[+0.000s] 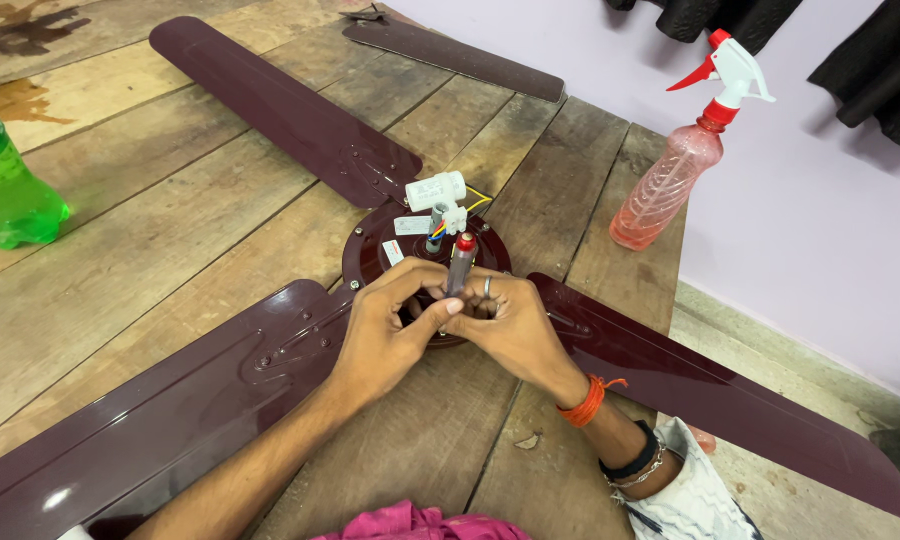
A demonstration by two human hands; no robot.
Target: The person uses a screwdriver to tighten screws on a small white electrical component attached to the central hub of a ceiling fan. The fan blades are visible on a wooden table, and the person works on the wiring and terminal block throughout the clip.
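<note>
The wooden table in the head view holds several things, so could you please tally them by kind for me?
Ceiling fan with maroon blades, under both hands: 1
Separate maroon blade: 1
Screwdriver, held between left hand and right hand: 1
Green plastic bottle: 1
Pink spray bottle: 1
Total: 5

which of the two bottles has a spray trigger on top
The pink bottle at the table's right edge, topped with a red and white trigger. The green bottle at the left edge shows none.

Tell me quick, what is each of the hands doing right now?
Left hand: closed, fingers pinching the grey screwdriver above the fan motor hub.
Right hand: closed beside it at the hub; whether it grips anything cannot be told.
</note>
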